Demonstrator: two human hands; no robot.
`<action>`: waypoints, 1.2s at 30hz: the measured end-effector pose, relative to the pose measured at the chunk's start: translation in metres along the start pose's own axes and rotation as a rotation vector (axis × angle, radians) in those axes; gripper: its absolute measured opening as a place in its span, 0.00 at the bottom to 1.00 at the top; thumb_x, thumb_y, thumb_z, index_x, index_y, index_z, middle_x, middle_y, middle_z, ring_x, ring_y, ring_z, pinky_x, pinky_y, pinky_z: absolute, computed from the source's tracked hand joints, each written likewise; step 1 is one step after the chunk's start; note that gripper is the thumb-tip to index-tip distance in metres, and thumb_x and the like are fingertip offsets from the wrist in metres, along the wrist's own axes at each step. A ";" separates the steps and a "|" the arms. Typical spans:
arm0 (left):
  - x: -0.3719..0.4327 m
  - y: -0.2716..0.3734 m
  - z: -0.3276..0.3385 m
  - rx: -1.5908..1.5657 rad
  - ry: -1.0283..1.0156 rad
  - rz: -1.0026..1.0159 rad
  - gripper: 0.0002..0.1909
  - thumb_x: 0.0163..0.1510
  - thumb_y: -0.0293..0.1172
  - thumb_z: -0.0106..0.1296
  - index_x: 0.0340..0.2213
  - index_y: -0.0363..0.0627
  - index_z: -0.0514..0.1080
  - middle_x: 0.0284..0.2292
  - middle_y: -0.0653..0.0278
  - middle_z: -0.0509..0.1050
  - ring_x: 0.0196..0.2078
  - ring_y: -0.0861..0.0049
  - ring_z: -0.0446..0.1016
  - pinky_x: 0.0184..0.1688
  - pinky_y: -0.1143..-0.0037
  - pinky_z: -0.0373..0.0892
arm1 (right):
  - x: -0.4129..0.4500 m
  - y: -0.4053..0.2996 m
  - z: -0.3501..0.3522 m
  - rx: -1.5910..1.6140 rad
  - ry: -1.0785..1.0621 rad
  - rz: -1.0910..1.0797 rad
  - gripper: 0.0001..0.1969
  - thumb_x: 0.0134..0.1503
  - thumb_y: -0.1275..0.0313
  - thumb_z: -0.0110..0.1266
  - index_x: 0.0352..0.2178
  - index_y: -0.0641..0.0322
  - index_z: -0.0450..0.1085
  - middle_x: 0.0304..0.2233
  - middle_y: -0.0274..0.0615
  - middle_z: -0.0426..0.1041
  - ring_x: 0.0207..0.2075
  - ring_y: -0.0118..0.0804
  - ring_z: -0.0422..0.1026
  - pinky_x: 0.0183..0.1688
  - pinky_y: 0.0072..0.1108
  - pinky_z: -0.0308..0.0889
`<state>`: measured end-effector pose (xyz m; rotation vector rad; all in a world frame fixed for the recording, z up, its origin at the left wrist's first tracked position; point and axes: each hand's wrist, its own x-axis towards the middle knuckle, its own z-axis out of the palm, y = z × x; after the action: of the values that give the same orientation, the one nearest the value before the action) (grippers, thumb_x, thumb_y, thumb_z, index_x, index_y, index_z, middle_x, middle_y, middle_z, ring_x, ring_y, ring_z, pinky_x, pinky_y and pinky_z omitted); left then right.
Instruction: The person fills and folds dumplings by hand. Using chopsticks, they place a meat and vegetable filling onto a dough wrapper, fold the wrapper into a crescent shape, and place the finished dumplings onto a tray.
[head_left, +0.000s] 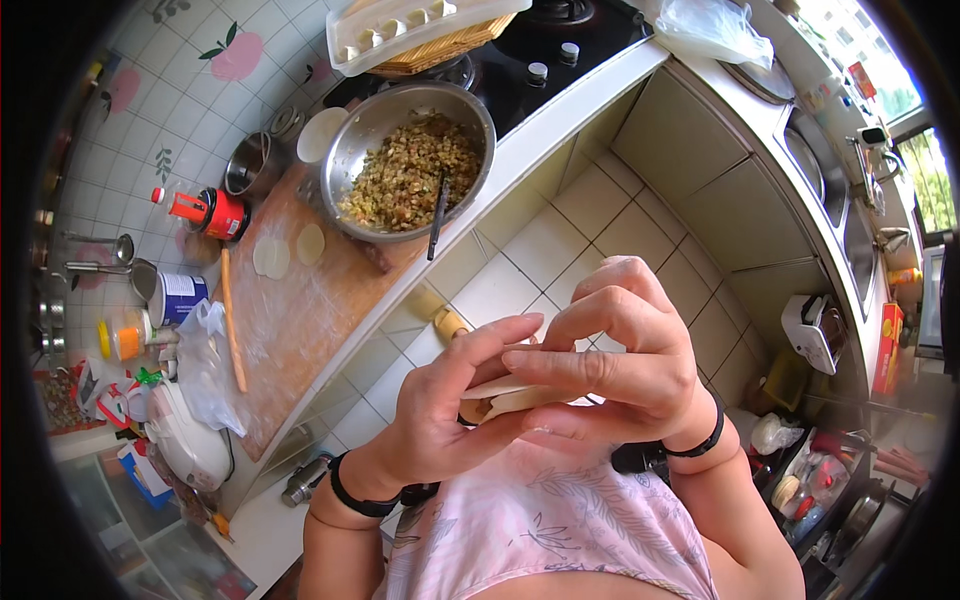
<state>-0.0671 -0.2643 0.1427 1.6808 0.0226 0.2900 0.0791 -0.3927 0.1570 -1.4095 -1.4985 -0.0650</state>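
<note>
A folded dumpling wrapper (517, 399) is held between both hands in front of my chest. My left hand (469, 397) cups it from one side, while the fingers and thumb of my right hand (615, 367) pinch its edge. Fingers hide most of the dough and whatever is inside it. Beyond the hands, a steel bowl (341, 169) holds chopped filling (412, 176), with dark chopsticks (439, 214) leaning in it. Round dough wrappers (310, 244) lie on the floured wooden board (300, 330), near a rolling pin (233, 322).
Shaped dumplings stand in a white plastic tray (450, 34) on a woven mat (450, 49) over the black gas stove (517, 97). A red-labelled bottle (225, 214), a steel pot (251, 161) and a plastic bag (206, 360) line the board's wall side. Tiled floor (517, 277) lies below my hands.
</note>
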 end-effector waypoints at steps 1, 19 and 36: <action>-0.001 -0.001 0.001 -0.019 0.002 -0.004 0.30 0.47 0.21 0.55 0.51 0.34 0.55 0.39 0.53 0.72 0.42 0.72 0.73 0.43 0.78 0.68 | -0.001 0.000 -0.001 0.024 -0.007 0.018 0.15 0.38 0.67 0.62 0.31 0.57 0.74 0.25 0.33 0.67 0.27 0.33 0.63 0.30 0.23 0.57; 0.017 0.003 0.000 0.082 -0.035 -0.008 0.24 0.46 0.23 0.56 0.46 0.35 0.63 0.39 0.58 0.73 0.39 0.79 0.72 0.40 0.80 0.69 | -0.005 0.006 0.001 0.091 0.137 -0.036 0.11 0.35 0.75 0.62 0.27 0.62 0.76 0.24 0.33 0.68 0.29 0.34 0.62 0.32 0.23 0.60; 0.051 -0.001 0.005 -0.283 0.360 0.127 0.29 0.49 0.38 0.55 0.47 0.32 0.60 0.40 0.50 0.71 0.36 0.68 0.75 0.37 0.74 0.73 | 0.003 0.033 0.009 0.286 0.399 0.197 0.21 0.38 0.70 0.65 0.36 0.65 0.71 0.32 0.40 0.72 0.33 0.36 0.69 0.37 0.23 0.64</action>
<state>-0.0167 -0.2600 0.1504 1.3347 0.1376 0.6589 0.0993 -0.3747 0.1360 -1.2196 -0.9936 -0.0076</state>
